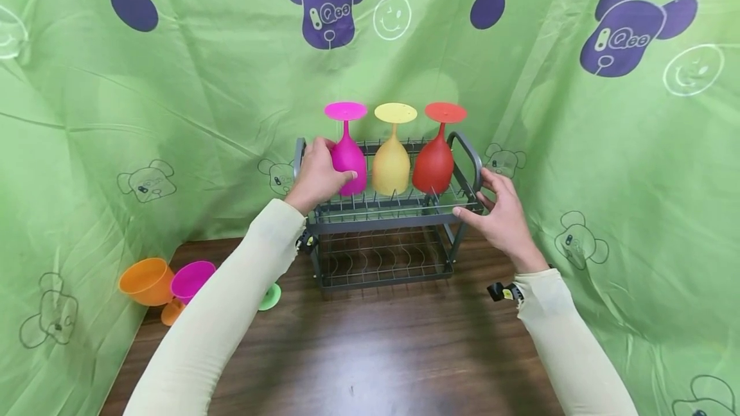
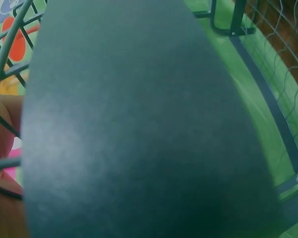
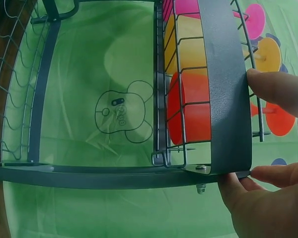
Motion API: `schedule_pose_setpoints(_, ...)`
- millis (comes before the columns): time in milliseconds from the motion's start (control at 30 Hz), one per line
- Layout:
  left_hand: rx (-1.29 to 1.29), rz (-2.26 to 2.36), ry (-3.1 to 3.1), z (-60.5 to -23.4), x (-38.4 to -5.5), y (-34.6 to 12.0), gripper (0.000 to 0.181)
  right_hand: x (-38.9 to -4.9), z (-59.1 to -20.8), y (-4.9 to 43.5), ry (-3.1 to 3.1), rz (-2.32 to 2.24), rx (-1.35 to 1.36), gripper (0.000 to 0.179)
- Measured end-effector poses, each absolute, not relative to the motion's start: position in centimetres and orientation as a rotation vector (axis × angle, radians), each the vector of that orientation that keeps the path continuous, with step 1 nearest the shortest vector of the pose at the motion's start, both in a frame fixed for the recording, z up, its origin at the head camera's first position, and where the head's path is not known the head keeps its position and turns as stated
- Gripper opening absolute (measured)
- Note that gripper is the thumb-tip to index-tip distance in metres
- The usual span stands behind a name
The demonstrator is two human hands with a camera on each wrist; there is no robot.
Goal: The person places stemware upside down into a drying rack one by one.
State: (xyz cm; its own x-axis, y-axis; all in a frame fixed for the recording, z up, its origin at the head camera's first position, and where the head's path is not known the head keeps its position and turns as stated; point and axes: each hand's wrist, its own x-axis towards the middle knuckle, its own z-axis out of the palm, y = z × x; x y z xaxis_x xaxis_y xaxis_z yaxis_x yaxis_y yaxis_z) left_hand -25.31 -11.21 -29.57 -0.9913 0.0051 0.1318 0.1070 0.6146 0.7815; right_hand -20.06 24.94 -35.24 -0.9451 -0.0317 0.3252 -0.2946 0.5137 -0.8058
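A magenta wine glass (image 1: 350,162), a yellow wine glass (image 1: 392,165) and a red wine glass (image 1: 435,165) stand upside down in a row on the top tier of a dark grey two-tier dish rack (image 1: 393,223). My left hand (image 1: 317,173) holds the magenta glass by its bowl, thumb at the front; its other fingers are partly hidden behind. At the rack's right front corner, my right hand (image 1: 507,217) grips the frame, thumb on the front rail and fingers by the side handle (image 1: 475,159). The front rail (image 2: 139,109) covers most of the left wrist view.
On the wooden table (image 1: 358,352) at the left lie an orange wine glass (image 1: 147,282) and another magenta glass (image 1: 193,280). A green base (image 1: 270,297) shows past my left sleeve. Green printed cloth (image 1: 231,82) hangs behind the rack and at both sides.
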Motion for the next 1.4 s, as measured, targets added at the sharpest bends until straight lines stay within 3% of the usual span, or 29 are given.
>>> schedule_pose_setpoints(1400,-0.057,-1.549,-2.590,-29.2,-23.9,-11.2,0.078,-19.7,-35.7,25.3,-2.486,1.412,0.288,0.105)
